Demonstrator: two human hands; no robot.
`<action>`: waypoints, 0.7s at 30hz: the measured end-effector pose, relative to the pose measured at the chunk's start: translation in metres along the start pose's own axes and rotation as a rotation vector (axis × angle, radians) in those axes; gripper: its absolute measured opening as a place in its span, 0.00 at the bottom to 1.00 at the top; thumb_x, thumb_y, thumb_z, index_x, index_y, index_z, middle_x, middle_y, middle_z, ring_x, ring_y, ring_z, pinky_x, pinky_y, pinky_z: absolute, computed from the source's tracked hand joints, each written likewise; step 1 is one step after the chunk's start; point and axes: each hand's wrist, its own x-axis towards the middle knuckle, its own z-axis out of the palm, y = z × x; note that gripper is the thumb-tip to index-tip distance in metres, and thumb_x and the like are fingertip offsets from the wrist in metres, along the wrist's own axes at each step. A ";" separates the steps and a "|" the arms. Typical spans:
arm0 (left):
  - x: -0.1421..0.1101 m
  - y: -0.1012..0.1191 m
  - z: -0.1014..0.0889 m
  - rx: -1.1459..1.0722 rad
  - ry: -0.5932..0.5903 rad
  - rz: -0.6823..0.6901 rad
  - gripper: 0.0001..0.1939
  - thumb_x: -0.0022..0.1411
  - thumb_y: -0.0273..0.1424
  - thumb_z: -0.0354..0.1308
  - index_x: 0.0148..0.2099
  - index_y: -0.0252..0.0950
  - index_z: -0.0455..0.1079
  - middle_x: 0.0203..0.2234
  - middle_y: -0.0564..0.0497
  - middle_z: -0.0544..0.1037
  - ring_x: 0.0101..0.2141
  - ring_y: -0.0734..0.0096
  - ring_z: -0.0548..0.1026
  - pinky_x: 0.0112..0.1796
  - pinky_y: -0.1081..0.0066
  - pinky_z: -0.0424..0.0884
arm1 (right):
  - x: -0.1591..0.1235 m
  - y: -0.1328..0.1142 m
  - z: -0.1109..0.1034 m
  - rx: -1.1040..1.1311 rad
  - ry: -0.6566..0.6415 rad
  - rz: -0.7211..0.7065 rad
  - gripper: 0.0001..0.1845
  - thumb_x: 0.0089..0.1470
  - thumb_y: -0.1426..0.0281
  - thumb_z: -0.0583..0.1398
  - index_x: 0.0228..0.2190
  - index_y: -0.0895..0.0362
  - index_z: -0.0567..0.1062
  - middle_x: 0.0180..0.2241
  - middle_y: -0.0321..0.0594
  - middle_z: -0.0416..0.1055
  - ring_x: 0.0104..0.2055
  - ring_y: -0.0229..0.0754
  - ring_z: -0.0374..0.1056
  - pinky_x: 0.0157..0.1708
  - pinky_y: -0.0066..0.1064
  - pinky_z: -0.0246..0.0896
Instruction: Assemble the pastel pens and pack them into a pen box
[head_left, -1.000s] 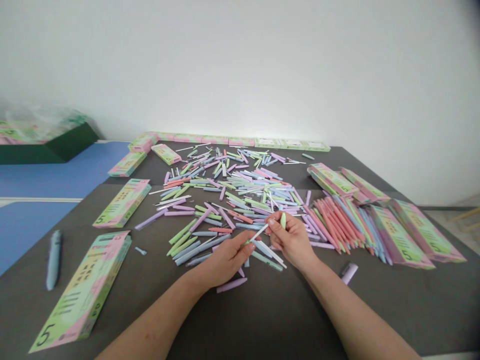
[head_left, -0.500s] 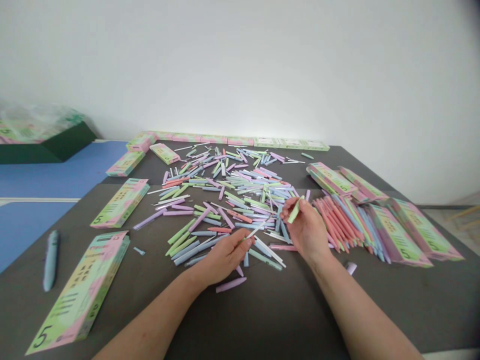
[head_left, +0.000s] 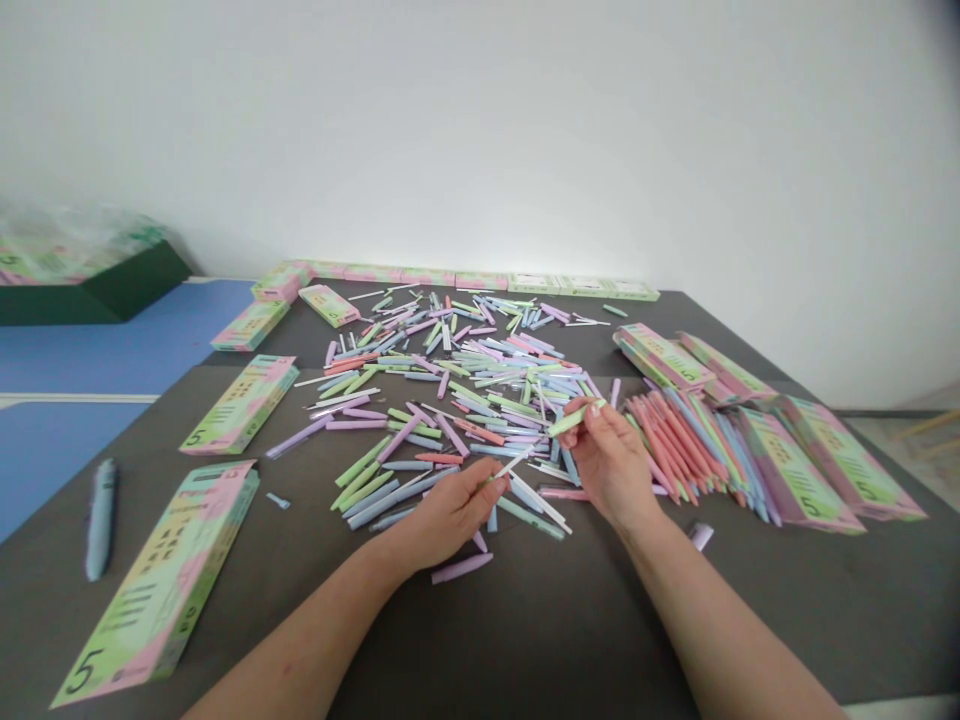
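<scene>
Head view: well left of the fingers, a dark green box [head_left: 97, 290] with plastic-wrapped packs in it stands on a blue surface [head_left: 112, 340] beyond the tabletop [head_left: 570, 630]. On the tabletop, also far left of the fingers, a pale blue pen [head_left: 101, 520] lies beside a pastel box marked 5 [head_left: 157, 570]. The left hand [head_left: 450, 515] rests at the near edge of a scattered heap of pastel pen barrels [head_left: 450, 370], its fingers [head_left: 487, 482] closed on a thin white tube [head_left: 514, 462] angled up and right. A lilac barrel [head_left: 461, 568] lies just below those fingers. The right hand [head_left: 611, 465] pinches a pale green barrel [head_left: 571, 420] between its fingers [head_left: 592, 410], tilted across the heap. Just right of those fingers, coral and blue pens [head_left: 675, 450] lie fanned beside more pastel boxes [head_left: 795, 470], and a lilac cap [head_left: 701, 537] lies nearby.
</scene>
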 end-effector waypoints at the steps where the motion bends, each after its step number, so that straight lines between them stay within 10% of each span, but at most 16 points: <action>1: 0.000 -0.001 0.000 0.014 -0.005 -0.003 0.15 0.66 0.43 0.44 0.34 0.38 0.61 0.19 0.59 0.56 0.19 0.78 0.54 0.19 0.77 0.50 | 0.000 0.001 0.000 -0.012 -0.011 -0.002 0.09 0.54 0.63 0.60 0.30 0.56 0.76 0.22 0.34 0.62 0.25 0.34 0.57 0.26 0.27 0.55; 21: 0.000 0.000 -0.007 0.503 -0.002 0.076 0.11 0.68 0.37 0.40 0.37 0.39 0.59 0.25 0.56 0.66 0.27 0.71 0.66 0.30 0.72 0.58 | -0.012 0.024 -0.003 -0.273 -0.333 0.123 0.11 0.56 0.62 0.59 0.33 0.56 0.76 0.22 0.33 0.67 0.23 0.33 0.59 0.25 0.27 0.54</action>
